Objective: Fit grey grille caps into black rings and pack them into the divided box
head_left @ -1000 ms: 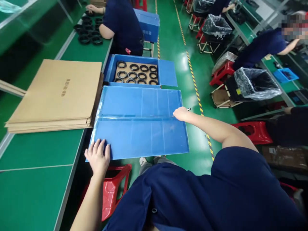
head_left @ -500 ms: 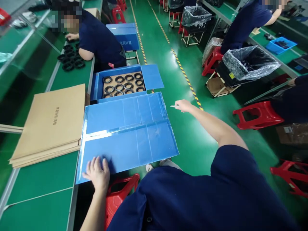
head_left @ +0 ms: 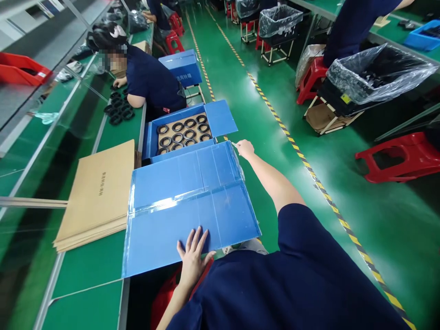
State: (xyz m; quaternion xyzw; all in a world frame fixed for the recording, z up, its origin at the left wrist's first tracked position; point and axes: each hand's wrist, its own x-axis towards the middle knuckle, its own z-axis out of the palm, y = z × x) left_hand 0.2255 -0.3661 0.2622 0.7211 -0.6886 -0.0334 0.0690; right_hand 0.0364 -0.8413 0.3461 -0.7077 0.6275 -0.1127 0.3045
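My hands are well apart: the left hand (head_left: 193, 259) lies spread at the near edge of the box (head_left: 172, 233), fingertips on its blue top and thumb angled out along the edge, while the right hand (head_left: 245, 149) is pinched round a thin tool (head_left: 234, 144) at the box's far right corner; whether the tip touches the box I can't tell. The box sits in front of me, its left end over the green bench (head_left: 85, 261), and shiny tape (head_left: 165, 203) runs along the seam across its top. Left of the box are stacked card sheets (head_left: 92, 201), with printing on the top one. Just beyond the box stands an open box (head_left: 147, 142), with black rings (head_left: 189, 138) in rows on card inside, its flap (head_left: 222, 117) folded out to the right. Further beyond the box a co-worker (head_left: 154, 80) leans over the bench, one hand by more black rings (head_left: 117, 120), and below the box's near edge I see part of a red stool (head_left: 167, 295)
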